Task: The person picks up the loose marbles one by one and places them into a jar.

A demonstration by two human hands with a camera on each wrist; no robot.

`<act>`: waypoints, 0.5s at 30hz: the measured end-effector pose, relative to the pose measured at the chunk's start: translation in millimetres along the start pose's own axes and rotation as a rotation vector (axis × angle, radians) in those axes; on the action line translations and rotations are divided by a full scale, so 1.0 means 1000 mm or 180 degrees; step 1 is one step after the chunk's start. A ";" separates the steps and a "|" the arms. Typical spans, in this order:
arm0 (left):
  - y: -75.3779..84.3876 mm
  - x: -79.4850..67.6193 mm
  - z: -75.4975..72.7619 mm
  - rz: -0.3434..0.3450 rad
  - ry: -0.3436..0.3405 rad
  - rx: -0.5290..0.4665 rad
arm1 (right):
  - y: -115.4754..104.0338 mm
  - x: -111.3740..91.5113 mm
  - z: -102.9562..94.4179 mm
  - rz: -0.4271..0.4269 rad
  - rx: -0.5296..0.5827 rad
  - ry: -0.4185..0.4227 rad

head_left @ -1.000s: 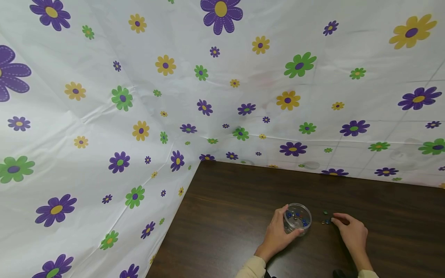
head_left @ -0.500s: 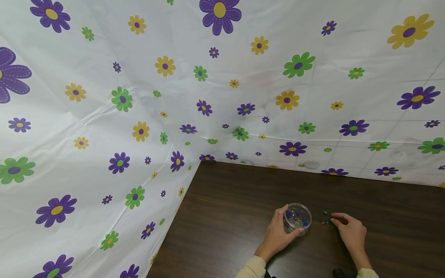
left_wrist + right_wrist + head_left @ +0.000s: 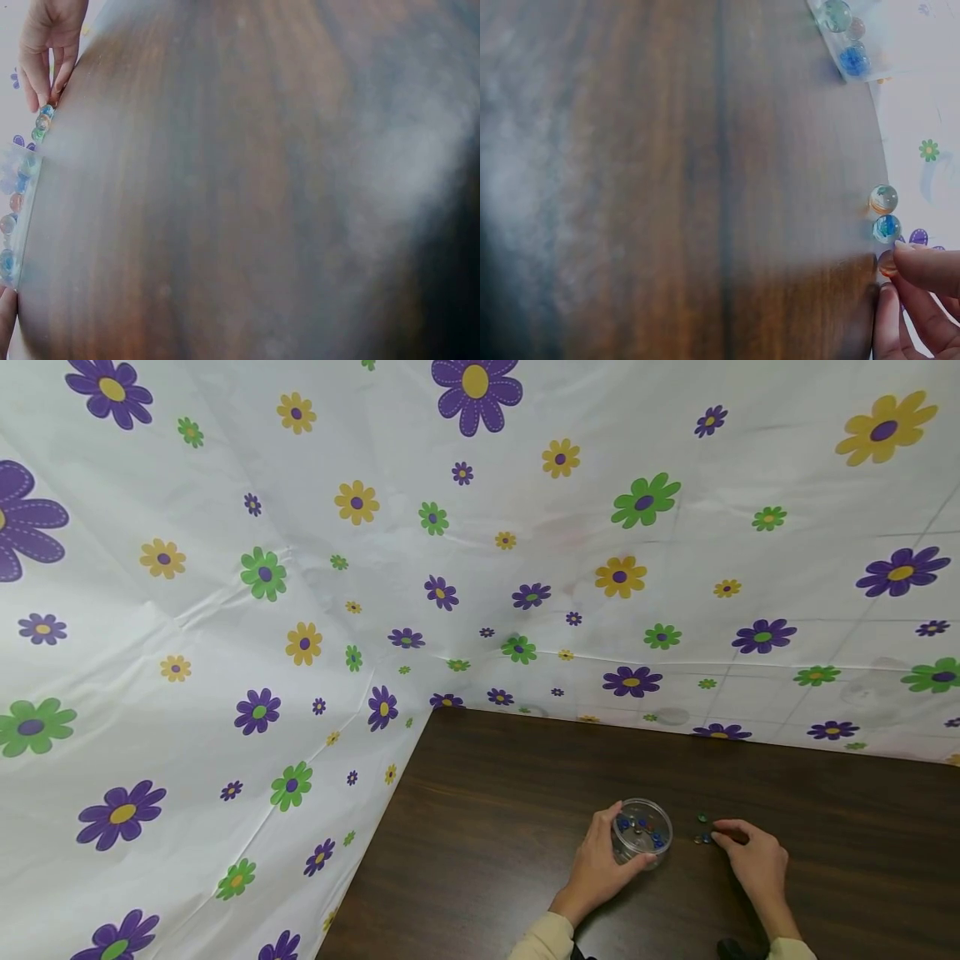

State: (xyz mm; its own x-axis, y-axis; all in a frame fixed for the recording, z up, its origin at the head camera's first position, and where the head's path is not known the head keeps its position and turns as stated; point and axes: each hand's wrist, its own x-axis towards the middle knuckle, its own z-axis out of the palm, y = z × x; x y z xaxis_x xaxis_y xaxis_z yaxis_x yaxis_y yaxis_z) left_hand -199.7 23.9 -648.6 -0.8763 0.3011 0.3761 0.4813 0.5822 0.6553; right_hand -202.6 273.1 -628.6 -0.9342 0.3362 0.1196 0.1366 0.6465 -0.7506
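Note:
A clear round plastic jar (image 3: 670, 828) stands on the table with several marbles (image 3: 657, 841) in it, many of them blue. My left hand (image 3: 600, 867) grips it, fingers on the far left side and thumb at the near side. To the right of the jar lie loose marbles: a green one (image 3: 702, 817), an amber one (image 3: 697, 839) and a blue one (image 3: 707, 838). Beside them, my right hand (image 3: 759, 864) pinches an orange-tinted marble (image 3: 887, 263) between thumb and fingers, down at the tabletop. In the right wrist view it sits right by the blue-swirled marble (image 3: 886, 229).
The dark wood table (image 3: 480, 793) reaches back to a white sheet (image 3: 487, 552) printed with purple, green and yellow flowers. That sheet also hangs along the left side. A small black object (image 3: 729, 949) shows by the right wrist.
My right hand has edged slightly left, toward the loose marbles. The left hand and the jar have stayed in place.

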 end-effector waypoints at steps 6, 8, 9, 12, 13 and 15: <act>0.000 0.000 -0.001 -0.0007 -0.0003 -0.0021 | -0.001 0.000 -0.001 -0.0019 0.0011 -0.0016; 0.000 0.000 -0.001 -0.0005 0.0003 -0.0027 | -0.001 0.000 -0.001 -0.0066 -0.0012 -0.0034; 0.000 0.000 -0.001 -0.0003 0.0008 -0.0027 | -0.001 0.000 -0.001 -0.0086 -0.0022 -0.0047; 0.000 0.000 -0.001 -0.0008 0.0016 -0.0024 | -0.001 0.000 -0.002 -0.0116 -0.0026 -0.0060; 0.000 0.000 -0.001 -0.0012 0.0013 -0.0022 | -0.001 0.000 -0.002 -0.0124 -0.0029 -0.0067; 0.000 0.000 0.000 -0.0023 0.0002 -0.0013 | -0.002 0.000 -0.003 -0.0103 -0.0011 -0.0061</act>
State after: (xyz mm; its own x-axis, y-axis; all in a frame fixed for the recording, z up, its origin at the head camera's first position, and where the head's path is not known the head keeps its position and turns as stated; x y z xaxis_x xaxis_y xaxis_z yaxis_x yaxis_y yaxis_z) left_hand -199.4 23.7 -648.3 -0.8797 0.2965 0.3717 0.4750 0.5812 0.6608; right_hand -201.6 273.7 -625.3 -0.9443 0.3019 0.1313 0.1073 0.6592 -0.7443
